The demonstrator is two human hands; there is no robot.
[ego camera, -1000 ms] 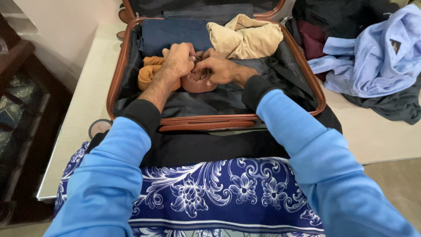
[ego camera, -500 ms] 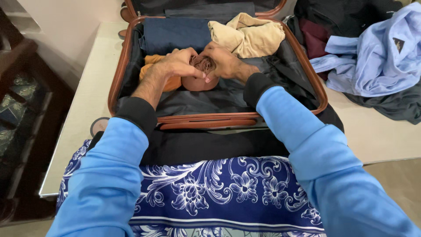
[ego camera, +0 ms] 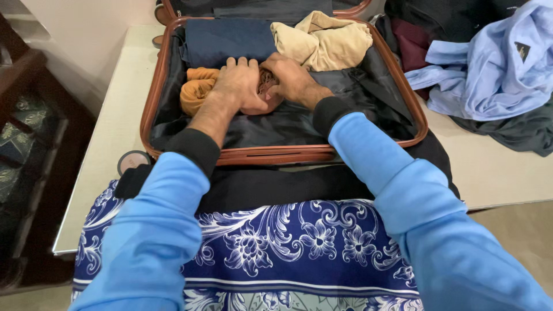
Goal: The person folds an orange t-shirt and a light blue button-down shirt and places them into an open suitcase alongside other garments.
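An open suitcase with a brown rim (ego camera: pixel 288 154) lies on a pale table. Inside it, my left hand (ego camera: pixel 237 83) presses flat on a rolled brown garment (ego camera: pixel 266 86), and my right hand (ego camera: pixel 291 78) grips the same roll from the right side. An orange rolled cloth (ego camera: pixel 193 92) lies just left of my left hand. Behind the hands sit a folded navy garment (ego camera: pixel 230 39) and a crumpled beige garment (ego camera: pixel 322 40). Black lining (ego camera: pixel 288 124) covers the case floor.
A light blue shirt (ego camera: pixel 495 69) lies over dark clothes (ego camera: pixel 518 132) and a maroon piece (ego camera: pixel 410 46) to the right of the case. A blue floral cloth (ego camera: pixel 288 242) hangs over the table's near edge, with a black cloth (ego camera: pixel 271 184) above it. A round lid (ego camera: pixel 131 161) lies left.
Both hands have pushed the brown roll down and away, toward the navy garment. My left hand now lies flat on top of it instead of pinching it.
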